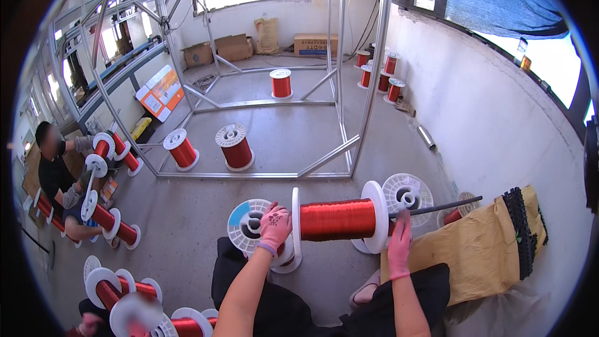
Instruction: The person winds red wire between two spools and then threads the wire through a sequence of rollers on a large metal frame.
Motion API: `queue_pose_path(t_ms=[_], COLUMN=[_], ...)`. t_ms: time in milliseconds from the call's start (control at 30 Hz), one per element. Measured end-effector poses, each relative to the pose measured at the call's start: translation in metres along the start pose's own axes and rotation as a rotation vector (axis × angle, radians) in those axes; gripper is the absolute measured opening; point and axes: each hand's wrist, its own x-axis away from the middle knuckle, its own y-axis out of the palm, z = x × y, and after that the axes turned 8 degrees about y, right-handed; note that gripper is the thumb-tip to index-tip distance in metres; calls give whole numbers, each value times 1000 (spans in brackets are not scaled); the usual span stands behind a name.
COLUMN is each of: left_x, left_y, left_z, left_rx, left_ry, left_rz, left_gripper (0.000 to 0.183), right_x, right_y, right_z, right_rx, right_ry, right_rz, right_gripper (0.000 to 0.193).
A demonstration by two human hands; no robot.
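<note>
A large spool of red wire point(336, 219) with white flanges lies on its side in front of me. A dark rod point(440, 206) sticks out past its right flange. My left hand point(275, 227), in a pink glove, is closed at the left flange; what its fingers grip there is hidden. My right hand point(400, 244), also gloved in pink, is slightly blurred, its fingers stretched upward beside the right flange and the rod. Below the lying spool stand two upright spools, one with a blue-marked flange point(239, 214) by my left hand and one with a white slotted flange point(417, 186) behind my right.
A metal frame point(262, 176) stands ahead, with red-wire spools point(235, 148) inside and around it. More spools point(393, 90) stand along the right wall. Brown sheeting point(471, 256) lies at my right. At left a person point(55, 165) handles spools; more spools lie lower left.
</note>
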Motion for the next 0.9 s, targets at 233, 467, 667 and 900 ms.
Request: queue_pose_path(t_ms=[233, 467, 667, 900], left_x=[9, 8, 5, 4], left_y=[2, 9, 7, 4], left_z=[7, 4, 4, 9], left_rx=[-12, 5, -33, 17], left_ry=[-5, -9, -48, -54], left_rz=[187, 63, 50, 49], left_gripper=[34, 39, 41, 44], right_x=[65, 10, 37, 22], right_y=[18, 6, 35, -7], right_z=[1, -1, -10, 19], right_rx=[336, -108, 111, -26], right_ry=[132, 31, -106, 174], right_rz=[-160, -76, 38, -99], right_gripper=[48, 46, 51, 48])
